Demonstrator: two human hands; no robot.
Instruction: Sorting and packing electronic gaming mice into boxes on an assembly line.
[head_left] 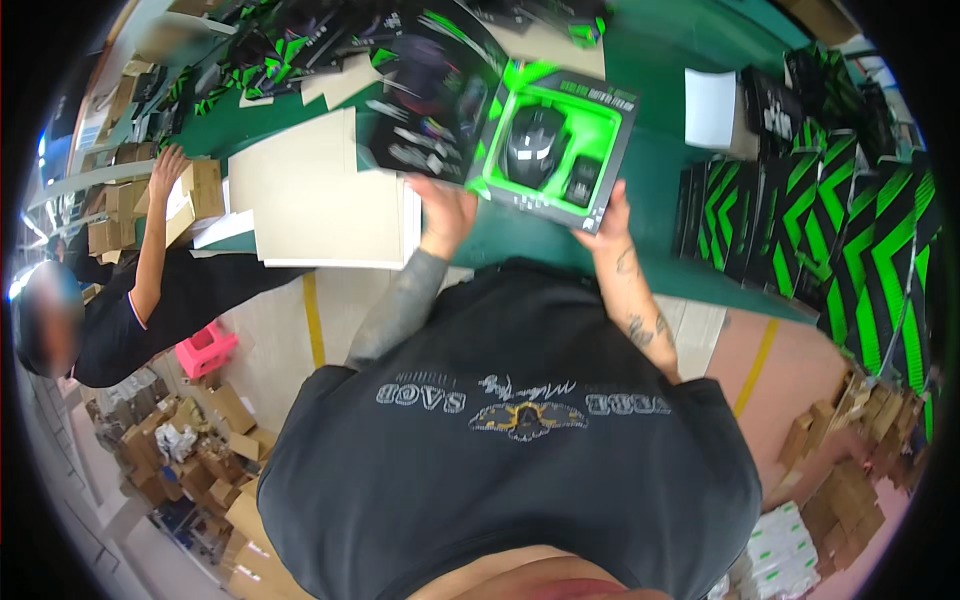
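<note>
Over the green table I hold up a black-and-green mouse box [614, 150] with its front cover [425, 105] swung out to the left. Through the box's window shows a black computer mouse [533, 150], set in a bright green insert. A small black piece [584, 180] sits beside the mouse, lower right. My left hand [448, 212] grips the cover's lower edge near the fold, some fingers hidden behind it. At the box's lower right corner, my right hand [608, 215] is closed on the edge. The cover is blurred.
Pale cardboard sheets [310, 200] lie stacked left of my hands. Black-and-green boxes [780, 215] stand in a row at right, near a white sheet [710, 108]. More printed packaging [285, 60] covers the table's far left. Another person's arm [152, 235] reaches over cartons [203, 188] at left.
</note>
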